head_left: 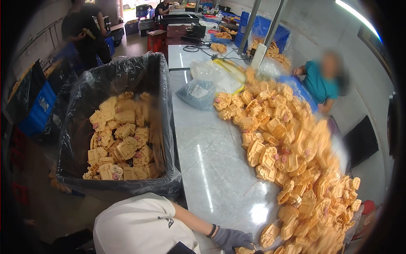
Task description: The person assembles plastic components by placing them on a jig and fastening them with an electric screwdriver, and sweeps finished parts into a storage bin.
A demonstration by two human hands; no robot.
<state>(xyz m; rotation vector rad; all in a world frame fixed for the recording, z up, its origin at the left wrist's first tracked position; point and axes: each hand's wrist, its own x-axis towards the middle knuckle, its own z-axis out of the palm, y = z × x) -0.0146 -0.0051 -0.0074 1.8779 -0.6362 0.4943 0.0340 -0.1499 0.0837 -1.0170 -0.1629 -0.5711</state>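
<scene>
Picking up, seemingly; near orange part (244,250) touched by gloved left hand (231,240); grip's closure cannot be told; firm hold likely needed next.

Shows matt, moulded-looking plastic with ridged faces on the orange parts (267,158). Gleams glossy and smooth on the grey tabletop (222,165), streaked with reflected light. Crinkles as thin, shiny, see-through film in the liner (72,122) draped over the black plastic bin (168,122), and again in the translucent bag (187,94). Softens to matt, creased cloth in the white sleeve (131,222) and to dull fabric in the grey glove (231,240). Turns to smooth, hard-looking metal at the upright post (272,26); looks like rigid plastic at the blue crate (44,103).
</scene>
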